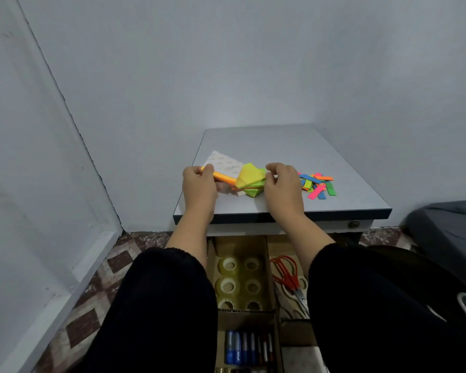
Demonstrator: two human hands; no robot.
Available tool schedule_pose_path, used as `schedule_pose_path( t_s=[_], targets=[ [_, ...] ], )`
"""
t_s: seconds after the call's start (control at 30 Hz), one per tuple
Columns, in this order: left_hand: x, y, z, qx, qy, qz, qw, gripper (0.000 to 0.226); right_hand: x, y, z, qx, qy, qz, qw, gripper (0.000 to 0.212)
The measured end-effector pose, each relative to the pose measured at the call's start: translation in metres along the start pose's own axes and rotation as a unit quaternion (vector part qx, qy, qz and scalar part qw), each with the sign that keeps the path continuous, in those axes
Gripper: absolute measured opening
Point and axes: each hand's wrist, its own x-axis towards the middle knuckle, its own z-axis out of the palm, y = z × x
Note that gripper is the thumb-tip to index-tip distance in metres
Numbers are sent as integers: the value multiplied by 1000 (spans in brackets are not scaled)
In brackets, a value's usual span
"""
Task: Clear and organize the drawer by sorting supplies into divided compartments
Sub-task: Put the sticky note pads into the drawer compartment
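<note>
My left hand pinches the near end of an orange pad of sticky notes, fingers curled round its left edge. The pad lies slanted, its far end running under a loose stack of yellow and green sticky notes. That stack is fanned and askew, a translucent yellow sheet tilted on top, green sheets below, a thin orange edge between them and a small white block showing at the bottom left. My right hand grips the right side of this stack, thumb and fingers curled against its edge.

Behind the pads a white sheet with faint printed marks lies flat on the bench. Just right of my right hand sits a scattered heap of narrow index flags in blue, pink, orange and green, overlapping one another at all angles.

Below the bench edge the drawer stands open, split by cardboard dividers. The left far compartment holds rolls of clear tape stood in two rows. The compartment nearer me holds blue batteries and pens laid side by side. In the right compartment lie red-handled scissors, blades pointing toward me.
</note>
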Motion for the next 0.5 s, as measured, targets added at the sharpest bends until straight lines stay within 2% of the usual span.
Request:
schedule_pose_path(
  t_s=[0.1,0.17,0.27,0.37,0.43,0.5],
  targets=[
    [-4,5,-2,-88,13,-13,996,7,4,-1,0,-21,-27,15,999,35],
    [-7,6,-4,-106,8,2,994,4,5,-3,2,-55,-48,31,997,43],
    [-9,4,-5,-86,-23,35,995,7,4,-5,6,-97,-46,35,994,49],
    [-9,2,-7,-72,-52,31,996,16,2,-4,8,-88,-28,27,995,46],
    [-9,-1,-8,-11,-49,53,997,23,1,-4,7,-77,-20,22,997,43],
    [-9,-4,-8,48,-50,68,995,12,0,-4,6,-66,-16,19,998,41]
  ],
)
